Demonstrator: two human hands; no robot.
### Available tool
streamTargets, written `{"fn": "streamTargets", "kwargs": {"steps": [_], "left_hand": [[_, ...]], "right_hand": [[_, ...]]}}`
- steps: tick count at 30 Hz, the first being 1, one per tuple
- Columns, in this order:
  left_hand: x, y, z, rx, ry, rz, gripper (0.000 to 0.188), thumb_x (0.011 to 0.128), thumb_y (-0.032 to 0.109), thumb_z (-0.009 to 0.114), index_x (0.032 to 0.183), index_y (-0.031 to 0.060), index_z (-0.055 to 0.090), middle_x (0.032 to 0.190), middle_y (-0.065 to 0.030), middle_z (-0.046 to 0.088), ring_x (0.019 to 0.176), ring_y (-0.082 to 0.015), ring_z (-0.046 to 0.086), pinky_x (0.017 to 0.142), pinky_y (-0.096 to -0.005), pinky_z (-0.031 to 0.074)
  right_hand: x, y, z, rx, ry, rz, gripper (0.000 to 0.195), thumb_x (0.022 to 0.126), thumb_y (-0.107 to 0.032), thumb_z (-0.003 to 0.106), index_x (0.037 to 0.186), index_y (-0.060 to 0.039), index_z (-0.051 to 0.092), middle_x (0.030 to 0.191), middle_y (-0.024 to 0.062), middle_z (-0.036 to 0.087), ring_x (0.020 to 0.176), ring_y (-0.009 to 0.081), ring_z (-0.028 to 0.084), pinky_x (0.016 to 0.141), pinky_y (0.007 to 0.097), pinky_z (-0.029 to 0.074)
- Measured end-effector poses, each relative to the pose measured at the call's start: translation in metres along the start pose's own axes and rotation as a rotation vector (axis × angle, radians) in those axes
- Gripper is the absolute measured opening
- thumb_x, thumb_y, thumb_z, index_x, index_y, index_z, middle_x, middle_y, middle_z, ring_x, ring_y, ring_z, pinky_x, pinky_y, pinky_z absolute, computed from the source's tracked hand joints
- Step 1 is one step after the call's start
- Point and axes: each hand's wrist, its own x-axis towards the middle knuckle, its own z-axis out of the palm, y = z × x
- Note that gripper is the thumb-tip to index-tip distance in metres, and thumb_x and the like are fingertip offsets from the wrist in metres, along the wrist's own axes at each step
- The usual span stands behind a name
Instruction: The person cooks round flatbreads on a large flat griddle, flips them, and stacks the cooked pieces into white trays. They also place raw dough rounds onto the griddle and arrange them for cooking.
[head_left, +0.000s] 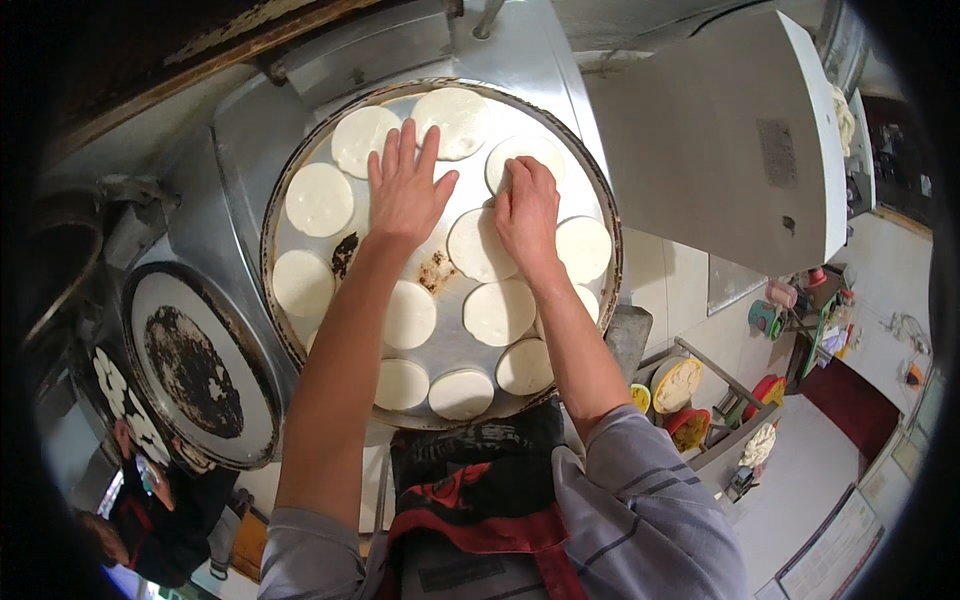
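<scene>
A large round metal griddle pan (451, 352) lies before me with several flat pale dough rounds spread over it. My left hand (407, 196) is held palm down over its upper part, fingers apart. Its fingertips reach over the edges of two rounds, the upper-left one (358, 139) and the top one (459, 112); whether they touch is unclear. Over a round at the upper right (546, 150), my right hand (529, 214) has its fingers bunched and curled. What lies under those fingertips is hidden. Another round (474, 244) sits just left of that hand.
At the left stands a second round pan (255, 420) with a charred centre. Beyond it a person (165, 517) in dark clothing is near another pan of dough pieces (112, 382). A large grey metal box (705, 142) flanks the right. Bowls with food (677, 385) stand lower right.
</scene>
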Motion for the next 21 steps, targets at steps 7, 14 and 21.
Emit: {"fn": "streamTargets", "kwargs": {"steps": [7, 14, 21], "left_hand": [[-0.002, 0.008, -0.007, 0.085, -0.041, 0.030, 0.057, 0.095, 0.043, 0.050, 0.148, 0.0263, 0.033, 0.156, -0.0129, 0.019, 0.143, -0.0373, 0.016, 0.111, -0.0626, 0.013], [-0.070, 0.038, 0.003, -0.213, 0.129, 0.169, 0.059, 0.081, 0.015, 0.067, 0.136, 0.0098, 0.046, 0.144, -0.0222, 0.035, 0.132, -0.0395, 0.035, 0.108, -0.0528, 0.028], [-0.239, 0.022, -0.005, -0.307, -0.030, -0.076, 0.050, 0.074, 0.015, 0.072, 0.118, 0.0036, 0.051, 0.123, -0.0201, 0.048, 0.114, -0.0390, 0.046, 0.096, -0.0495, 0.037]], "right_hand": [[-0.025, 0.027, -0.058, -0.001, 0.078, 0.077, 0.032, 0.083, -0.004, 0.050, 0.114, 0.0013, 0.057, 0.113, 0.0211, 0.056, 0.107, 0.0380, 0.051, 0.097, 0.0427, 0.040], [-0.073, 0.048, -0.064, 0.059, -0.070, 0.161, 0.029, 0.085, -0.002, 0.048, 0.110, 0.0003, 0.061, 0.105, 0.0195, 0.058, 0.098, 0.0340, 0.056, 0.088, 0.0376, 0.045], [-0.117, 0.049, -0.109, 0.499, -0.288, 0.657, 0.026, 0.085, -0.011, 0.063, 0.108, -0.0001, 0.060, 0.103, 0.0166, 0.057, 0.099, 0.0295, 0.057, 0.088, 0.0372, 0.046]]}}
